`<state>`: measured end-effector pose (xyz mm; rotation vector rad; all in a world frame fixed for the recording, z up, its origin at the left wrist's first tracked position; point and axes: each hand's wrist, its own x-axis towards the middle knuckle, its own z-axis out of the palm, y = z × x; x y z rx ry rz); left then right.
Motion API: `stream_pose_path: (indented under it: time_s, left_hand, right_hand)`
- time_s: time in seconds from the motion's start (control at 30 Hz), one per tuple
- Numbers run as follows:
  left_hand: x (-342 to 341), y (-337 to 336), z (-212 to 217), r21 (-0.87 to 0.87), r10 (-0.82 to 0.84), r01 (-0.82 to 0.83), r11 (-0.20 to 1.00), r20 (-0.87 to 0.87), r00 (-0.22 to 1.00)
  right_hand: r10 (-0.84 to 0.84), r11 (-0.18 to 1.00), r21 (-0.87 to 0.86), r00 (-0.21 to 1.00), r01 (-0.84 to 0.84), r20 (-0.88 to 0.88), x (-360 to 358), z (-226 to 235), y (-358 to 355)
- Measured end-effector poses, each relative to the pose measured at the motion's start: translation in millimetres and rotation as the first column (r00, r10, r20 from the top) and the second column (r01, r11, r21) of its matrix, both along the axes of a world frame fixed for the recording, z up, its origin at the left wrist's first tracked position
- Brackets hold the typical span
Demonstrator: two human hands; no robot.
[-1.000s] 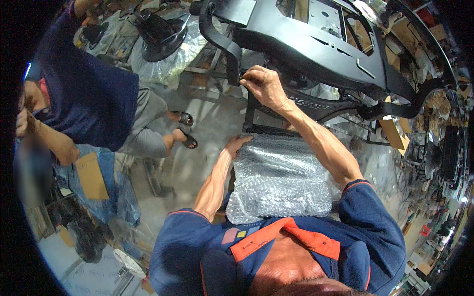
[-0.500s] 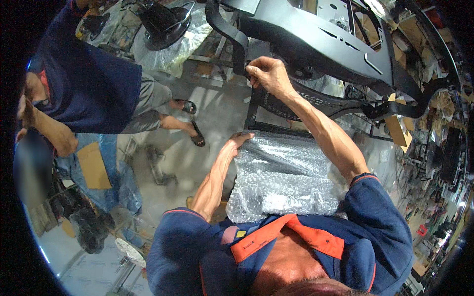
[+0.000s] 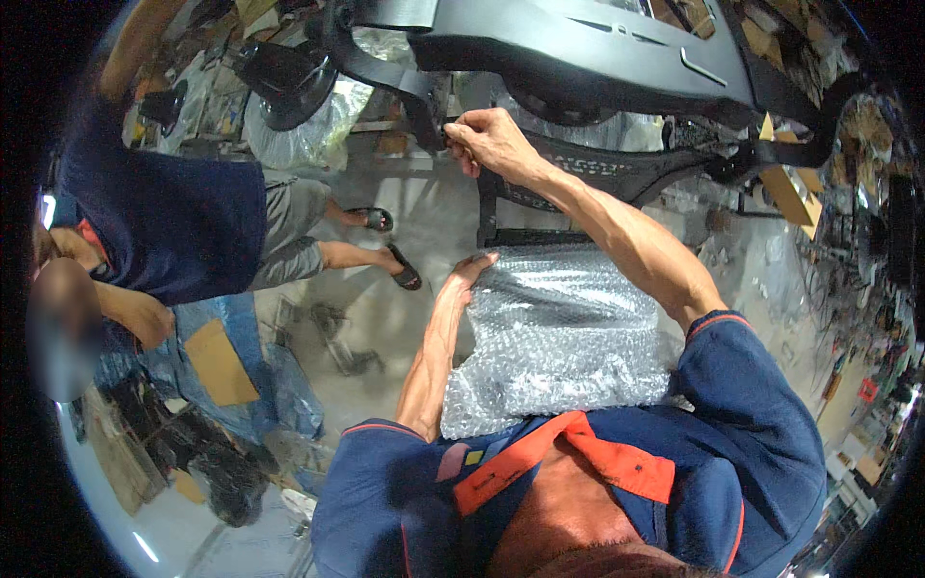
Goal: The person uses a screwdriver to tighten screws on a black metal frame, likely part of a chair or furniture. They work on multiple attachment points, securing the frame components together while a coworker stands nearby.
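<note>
A sheet of bubble wrap (image 3: 564, 332) hangs in front of my chest, its upper edge over a dark, flat-edged frame piece (image 3: 540, 237). At the sheet's upper left corner my left hand (image 3: 472, 275) is closed, thumb on top; its other fingers are mostly hidden behind the edge. Farther up, my right hand (image 3: 493, 144) pinches at the lower end of a curved black bar (image 3: 409, 85). What lies between those fingertips, if anything, is too small to make out. The bar belongs to a large black metal frame (image 3: 578, 58) with a mesh-like lower strip (image 3: 597, 171).
Another person (image 3: 173, 212) in a dark shirt and slippers is at the left. Beside that person lie a blue sheet (image 3: 299, 385) and a cardboard piece (image 3: 222, 361). A black, flared part (image 3: 299, 87) rests on clear plastic at the back left. An open carton (image 3: 790, 193) is at the right.
The view has shifted, so the black frame appears farther up and left. My right hand stays at the bar's end, and my left hand keeps the wrap's corner.
</note>
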<state>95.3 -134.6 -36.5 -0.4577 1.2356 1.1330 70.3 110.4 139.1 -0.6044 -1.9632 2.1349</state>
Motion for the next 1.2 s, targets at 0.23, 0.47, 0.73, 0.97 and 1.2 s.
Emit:
stream_pose_path:
  time_s: [0.23, 0.47, 0.73, 0.97, 1.2]
  left_hand:
    - [-1.1, -5.0, -15.0, 0.001, 0.007, -0.007, 1.000, -0.006, 1.000]
    - [-2.5, -7.3, -25.3, -0.033, 0.003, -0.002, 0.999, 0.014, 1.000]
    - [-1.5, -9.8, -19.9, 0.042, -0.046, 0.048, 0.998, -0.048, 0.998]
    - [-2.8, -12.8, -26.3, 0.060, -0.075, 0.076, 0.995, -0.026, 0.997]
    - [-2.7, -12.2, -15.2, 0.037, -0.128, 0.130, 0.991, -0.039, 0.991]
  right_hand:
    - [-0.112, 0.993, -0.046, 0.983, 0.106, -0.148, 5.2, 3.8, -7.9]
    - [-0.034, 0.988, -0.148, 0.999, 0.040, 0.043, 5.3, 8.3, -6.0]
    - [-0.188, 0.982, 0.001, 0.978, 0.189, -0.095, 7.2, 8.1, -20.2]
    - [-0.204, 0.937, 0.268, 0.974, 0.224, -0.099, 6.2, 5.2, -21.1]
    - [-0.224, 0.961, 0.159, 0.974, 0.226, -0.028, 4.3, 14.0, -26.8]
